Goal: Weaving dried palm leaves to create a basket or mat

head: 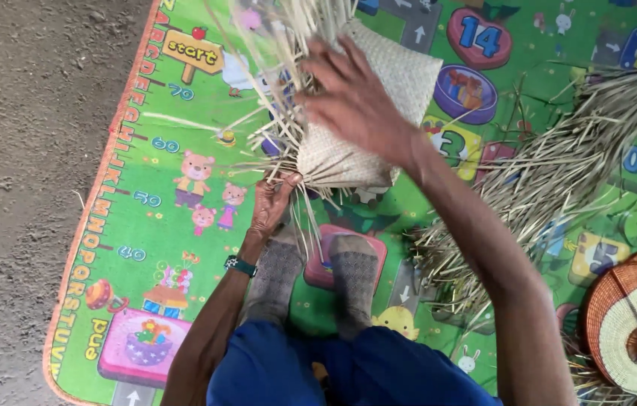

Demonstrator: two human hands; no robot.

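Two hands are working on a half-woven straw mat panel [367,113] that is lying on a colourful children's play mat [145,225] spread over the bare ground [18,150]. To do this step well, my judgement is that the finished weave should be kept pressed flat while one loose strand at a time is being drawn snug, so that the edge is not puckering and the strips are not slipping out of order.

The right hand [352,98] is lying spread, fingers fairly open and palm down, pressing on top of the woven panel near where the loose straw strands [281,75] are fanning out to the upper left; it is touching the weave rather than gripping it. The left hand [272,201] is sitting just below the panel's lower left corner, fingers curled in and pinching a few thin strands at the edge; how tightly it is closing is hard to tell. A wristwatch [240,265] is showing on the left wrist.

Both feet in grey socks [352,274] are resting just beneath the panel. A heap of dry straw [559,173] is lying to the right, and a round woven basket [634,323] is sitting at the lower right, well apart from the hands
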